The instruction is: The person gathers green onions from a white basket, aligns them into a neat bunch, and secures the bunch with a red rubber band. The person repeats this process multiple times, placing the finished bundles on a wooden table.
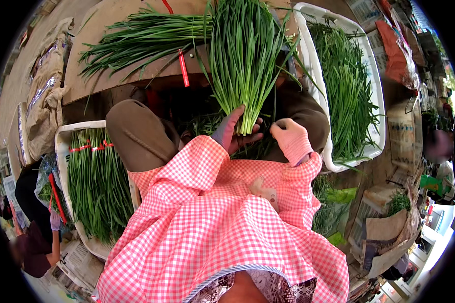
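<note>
My left hand (236, 130) grips the pale stem ends of a large bunch of garlic chives (244, 68). Its long leaves fan out away from me over the board's edge. To the right of the stems, my right hand (289, 136), in a pinkish knit glove, is curled with its back up. It is apart from the bunch, and I see nothing in it; its palm is hidden. Beyond the held bunch, a pile of garlic chives (155, 39) lies across a brown board (94, 72), leaves pointing left.
On my right a white plastic crate (328, 98) holds loose chives. At my left, another white crate (63, 146) contains bunches bound with red ties (98, 147). A red strip (183, 68) hangs from the board. A person (38, 242) is at far left.
</note>
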{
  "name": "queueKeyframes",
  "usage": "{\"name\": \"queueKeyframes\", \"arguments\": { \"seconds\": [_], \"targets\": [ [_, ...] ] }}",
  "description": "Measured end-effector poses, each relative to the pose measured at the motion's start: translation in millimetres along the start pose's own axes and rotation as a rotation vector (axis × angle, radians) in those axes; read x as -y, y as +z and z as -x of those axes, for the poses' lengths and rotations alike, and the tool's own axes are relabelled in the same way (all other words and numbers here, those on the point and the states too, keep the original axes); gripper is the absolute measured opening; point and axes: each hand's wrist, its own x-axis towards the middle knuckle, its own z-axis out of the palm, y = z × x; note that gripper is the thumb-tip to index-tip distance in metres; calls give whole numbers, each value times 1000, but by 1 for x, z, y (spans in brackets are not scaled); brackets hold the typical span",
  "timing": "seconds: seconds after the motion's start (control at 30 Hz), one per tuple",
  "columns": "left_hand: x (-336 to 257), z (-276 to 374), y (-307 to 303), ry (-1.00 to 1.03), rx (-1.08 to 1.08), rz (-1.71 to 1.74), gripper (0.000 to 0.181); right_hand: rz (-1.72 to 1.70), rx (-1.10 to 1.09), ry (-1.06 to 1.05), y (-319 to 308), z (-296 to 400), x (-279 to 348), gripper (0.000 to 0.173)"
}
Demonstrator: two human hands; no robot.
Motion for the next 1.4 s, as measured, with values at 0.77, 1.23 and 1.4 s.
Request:
{"name": "queueKeyframes", "arguments": {
  "seconds": [0.77,1.23,1.4],
  "targets": [
    [6,0,-25,21,85,93,35,-99,286,85,34,-13,28,38],
    [-1,0,-4,-13,186,-193,45,-472,421,226,30,-2,24,35],
    [-5,-1,0,-24,289,-142,43,-619,481,251,22,3,27,38]
  ]
}}
